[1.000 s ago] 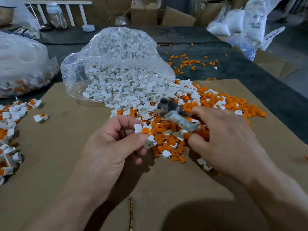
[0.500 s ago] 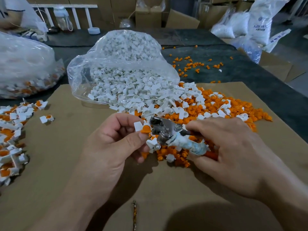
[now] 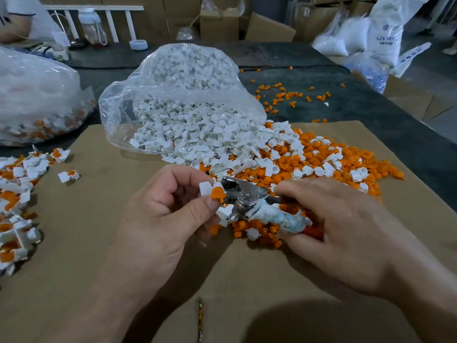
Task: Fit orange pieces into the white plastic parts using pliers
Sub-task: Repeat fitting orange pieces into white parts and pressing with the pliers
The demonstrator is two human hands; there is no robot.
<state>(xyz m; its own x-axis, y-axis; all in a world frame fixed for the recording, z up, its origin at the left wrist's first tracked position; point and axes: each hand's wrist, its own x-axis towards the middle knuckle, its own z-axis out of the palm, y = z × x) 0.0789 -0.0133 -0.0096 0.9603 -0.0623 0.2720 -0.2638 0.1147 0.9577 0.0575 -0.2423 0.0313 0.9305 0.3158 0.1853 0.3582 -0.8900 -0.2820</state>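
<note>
My left hand (image 3: 163, 219) pinches a white plastic part (image 3: 205, 188) with an orange piece (image 3: 217, 193) set in it, between thumb and fingers. My right hand (image 3: 346, 231) grips the pliers (image 3: 247, 199) by their taped handles. The metal jaws point left and sit right against the orange piece. Behind both hands lies a mixed pile of loose orange pieces (image 3: 321, 167) and white parts (image 3: 222, 144) on the brown cardboard sheet (image 3: 247, 280).
An open clear bag of white parts (image 3: 183, 95) lies behind the pile. Fitted white-and-orange pieces (image 3: 17, 194) heap at the left edge, below another full bag (image 3: 37, 100). Stray orange pieces (image 3: 284, 95) dot the dark tabletop. Boxes and sacks stand at the back.
My right hand has brought the pliers left and down from above the pile, so the jaws now meet the orange piece held in my left hand. The left hand has stayed put.
</note>
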